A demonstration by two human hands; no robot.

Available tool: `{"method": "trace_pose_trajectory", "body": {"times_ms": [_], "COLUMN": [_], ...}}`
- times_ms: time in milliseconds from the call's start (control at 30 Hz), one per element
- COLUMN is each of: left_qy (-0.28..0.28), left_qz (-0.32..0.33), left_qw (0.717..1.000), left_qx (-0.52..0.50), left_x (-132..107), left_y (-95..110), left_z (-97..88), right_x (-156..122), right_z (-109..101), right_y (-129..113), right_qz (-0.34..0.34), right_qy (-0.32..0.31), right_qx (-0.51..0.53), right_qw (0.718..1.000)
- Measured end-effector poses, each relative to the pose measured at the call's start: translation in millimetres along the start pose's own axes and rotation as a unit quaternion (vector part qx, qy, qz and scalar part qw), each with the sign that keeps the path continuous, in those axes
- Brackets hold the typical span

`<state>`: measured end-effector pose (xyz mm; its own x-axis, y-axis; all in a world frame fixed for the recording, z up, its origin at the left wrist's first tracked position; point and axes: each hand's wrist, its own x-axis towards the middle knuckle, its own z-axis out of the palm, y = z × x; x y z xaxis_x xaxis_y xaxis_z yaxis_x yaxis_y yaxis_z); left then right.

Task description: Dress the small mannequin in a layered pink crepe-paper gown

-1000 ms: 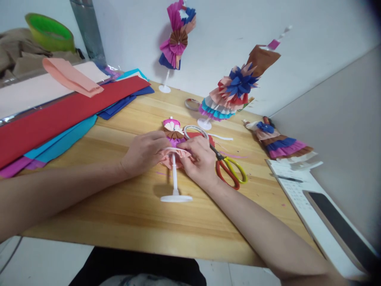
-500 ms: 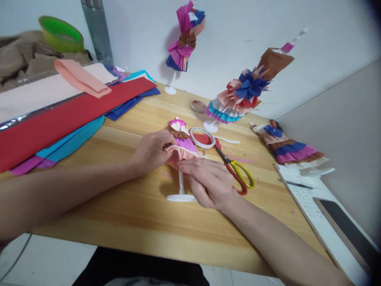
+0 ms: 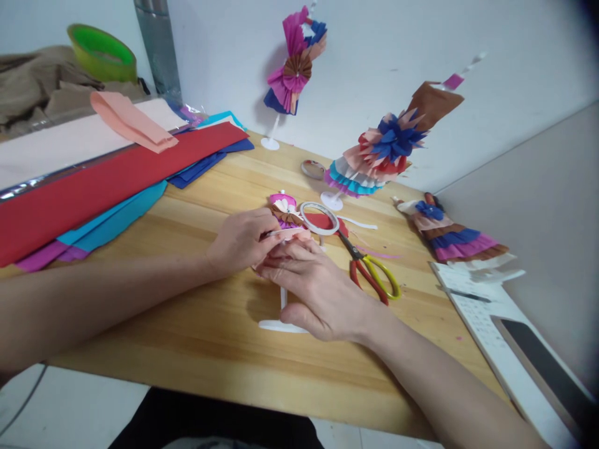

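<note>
A small paper dress figure on a white stand sits at the middle of the wooden table. My left hand pinches the pink crepe skirt at the figure's waist. Over the skirt and the stand's post lies my right hand, fingers pressed on the pink paper and thumb near the base. The skirt is mostly hidden under both hands.
A tape ring and red-and-yellow scissors lie just right of the figure. Three finished paper dresses stand or lie behind. Crepe paper sheets cover the left. A white keyboard sits at right.
My right hand slid from the skirt's right side down and forward, and now covers the stand's post and skirt front. The left hand keeps its grip at the waist.
</note>
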<state>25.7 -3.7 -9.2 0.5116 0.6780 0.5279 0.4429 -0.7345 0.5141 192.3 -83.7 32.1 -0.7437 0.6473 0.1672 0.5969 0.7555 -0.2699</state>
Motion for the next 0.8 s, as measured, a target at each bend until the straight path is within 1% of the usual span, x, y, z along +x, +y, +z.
{"method": "trace_pose_trajectory", "body": {"times_ms": [67, 167, 300, 333, 400, 467, 533, 567, 600, 633, 667, 700, 767, 800], "left_qy": [-0.002, -0.012, -0.011, -0.009, -0.008, -0.008, -0.013, -0.017, -0.021, -0.021, -0.018, -0.014, 0.000, 0.007], "left_qz": [0.000, -0.017, -0.018, -0.018, -0.025, -0.041, -0.063, -0.073, -0.079, -0.080, -0.076, -0.067, -0.050, -0.046], "left_qw": [1.000, 1.000, 1.000, 1.000, 1.000, 0.999, 0.998, 0.997, 0.996, 0.995, 0.996, 0.997, 0.998, 0.999], "left_qx": [0.009, 0.009, 0.010, 0.011, 0.004, -0.009, -0.026, -0.035, -0.043, -0.048, -0.048, -0.044, -0.032, -0.027], "left_x": [0.0, 0.6, 0.8, 0.8, 1.2, 2.1, 2.9, 3.2, 3.3, 3.3, 3.1, 2.9, 2.4, 2.2], "left_y": [0.2, 0.1, -1.9, -2.4, -2.5, -0.8, 1.8, 2.9, 3.6, 3.8, 3.4, 2.6, 0.7, 0.0], "left_z": [-0.4, -1.1, 0.1, 0.6, 0.9, 0.0, -1.7, -2.5, -3.1, -3.3, -3.2, -2.7, -1.5, -1.1], "right_x": [-0.7, -0.3, 2.7, 3.1, 2.8, 0.9, -1.8, -3.1, -4.2, -4.9, -5.1, -5.0, -3.9, -3.2], "right_z": [-0.4, -1.2, 0.2, 1.1, 2.8, 3.1, 1.7, 0.6, -0.6, -1.5, -2.1, -2.4, -2.0, -1.6], "right_y": [0.0, -1.2, -1.9, -1.6, -0.5, 0.6, 0.8, 0.3, -0.6, -2.2, -4.3, -7.2, -14.1, -17.6], "right_qz": [0.004, 0.005, -0.009, -0.015, -0.024, -0.024, -0.003, 0.014, 0.034, 0.053, 0.074, 0.099, 0.159, 0.191], "right_qy": [-0.005, 0.004, -0.011, -0.003, 0.049, 0.133, 0.224, 0.260, 0.282, 0.287, 0.272, 0.239, 0.149, 0.113], "right_qx": [0.007, 0.012, 0.051, 0.060, 0.067, 0.068, 0.063, 0.056, 0.046, 0.033, 0.019, 0.009, 0.009, 0.015], "right_qw": [1.000, 1.000, 0.999, 0.998, 0.996, 0.988, 0.973, 0.964, 0.958, 0.956, 0.959, 0.966, 0.976, 0.975]}}
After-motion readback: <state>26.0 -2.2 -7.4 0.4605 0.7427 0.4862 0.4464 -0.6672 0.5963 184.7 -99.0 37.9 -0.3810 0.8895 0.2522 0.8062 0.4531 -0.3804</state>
